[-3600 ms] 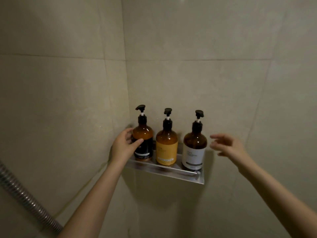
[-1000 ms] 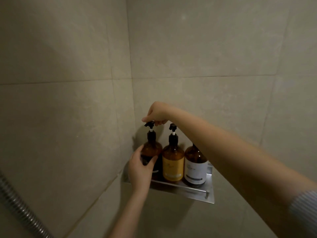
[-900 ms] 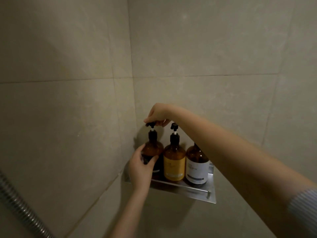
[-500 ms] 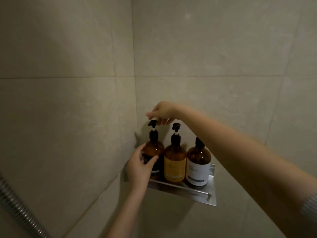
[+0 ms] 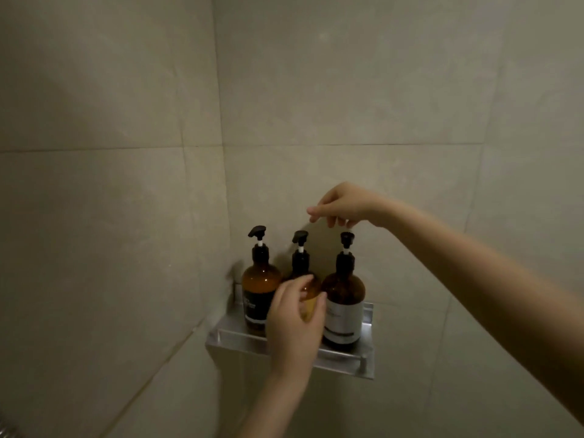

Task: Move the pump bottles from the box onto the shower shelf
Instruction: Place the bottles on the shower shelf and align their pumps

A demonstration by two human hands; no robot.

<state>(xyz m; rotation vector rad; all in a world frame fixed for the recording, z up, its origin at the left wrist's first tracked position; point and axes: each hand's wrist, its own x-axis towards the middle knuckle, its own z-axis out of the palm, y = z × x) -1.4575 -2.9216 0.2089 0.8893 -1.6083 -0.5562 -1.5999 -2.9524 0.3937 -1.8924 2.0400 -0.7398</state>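
Both hands shifted rightward: left hand cupped around yellow-label bottle, right hand loosely curled above white-label bottle's pump.

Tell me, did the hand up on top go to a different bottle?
Yes. The right hand was over the black-label bottle by the corner; now it sits above the white-label bottle, at the other end of the shelf.

The three bottles are amber-brown glass with black pumps on white stems: the left bottle has a black label with a white band, the middle bottle a yellow label, the right bottle a white label with a dark band. The shelf is silvery grey metal. The wall tiles are plain, faintly mottled beige.
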